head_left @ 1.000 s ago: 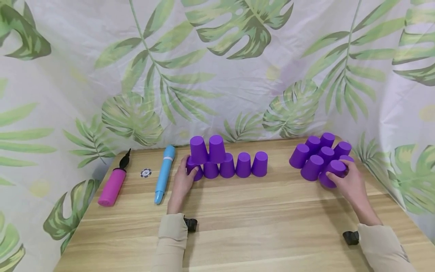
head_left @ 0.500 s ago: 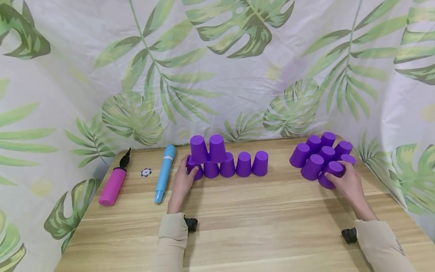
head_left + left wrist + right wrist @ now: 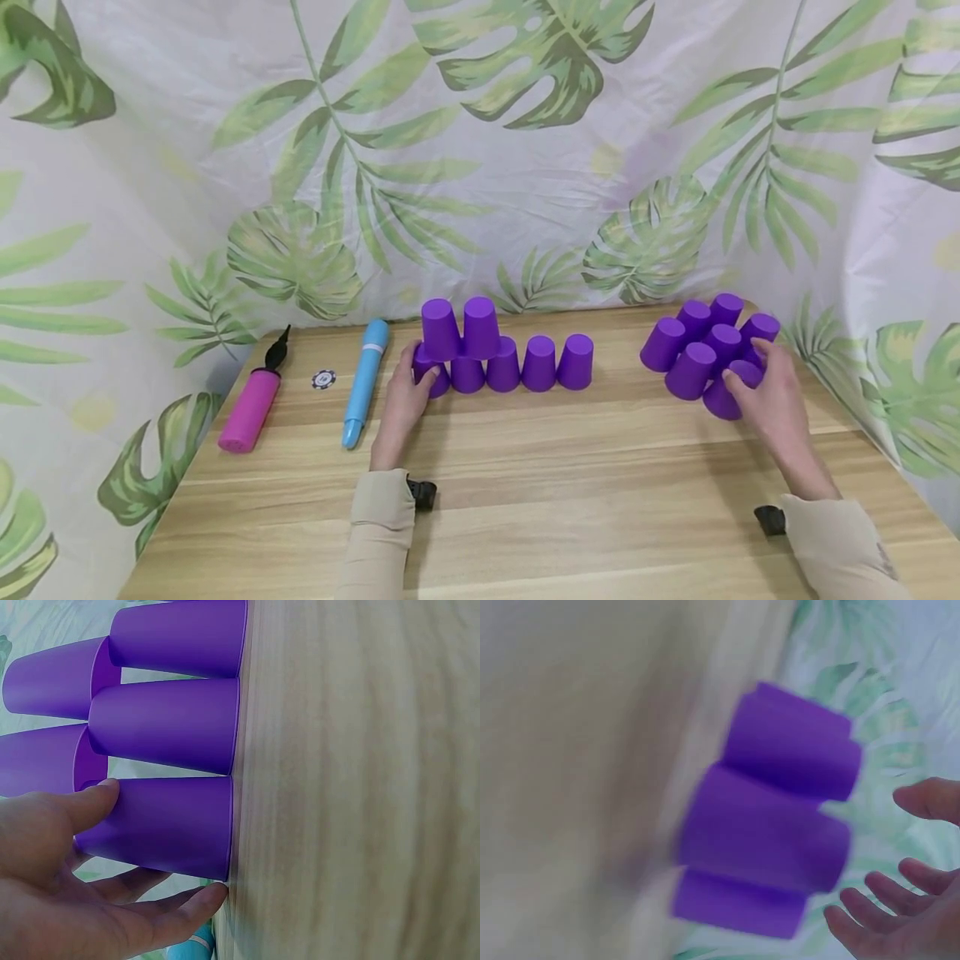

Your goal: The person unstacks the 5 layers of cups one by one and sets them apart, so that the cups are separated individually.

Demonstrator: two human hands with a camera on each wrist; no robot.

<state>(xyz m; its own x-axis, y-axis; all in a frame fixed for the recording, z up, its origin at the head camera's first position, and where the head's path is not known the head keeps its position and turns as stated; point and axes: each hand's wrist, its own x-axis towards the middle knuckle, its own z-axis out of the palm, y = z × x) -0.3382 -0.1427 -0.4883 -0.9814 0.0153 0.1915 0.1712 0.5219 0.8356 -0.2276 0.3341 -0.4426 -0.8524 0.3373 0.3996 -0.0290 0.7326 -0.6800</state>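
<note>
Several upturned purple cups stand in a row on the wooden table, with two more cups stacked on its left end. My left hand holds the row's leftmost bottom cup. The left wrist view shows that cup between the thumb and fingers of my left hand. At the right stands a cluster of purple cups. My right hand hovers at the cluster's nearest cup. In the blurred right wrist view the fingers are spread, apart from the cups.
A pink hand pump, a small round chip and a blue tube lie left of the row. A leaf-print curtain encloses the table at the back and sides. Bare wood lies in front of the cups.
My right hand has loosened from the nearest cup of the right cluster and shifted slightly, fingers now spread. The left hand and the row have not moved.
</note>
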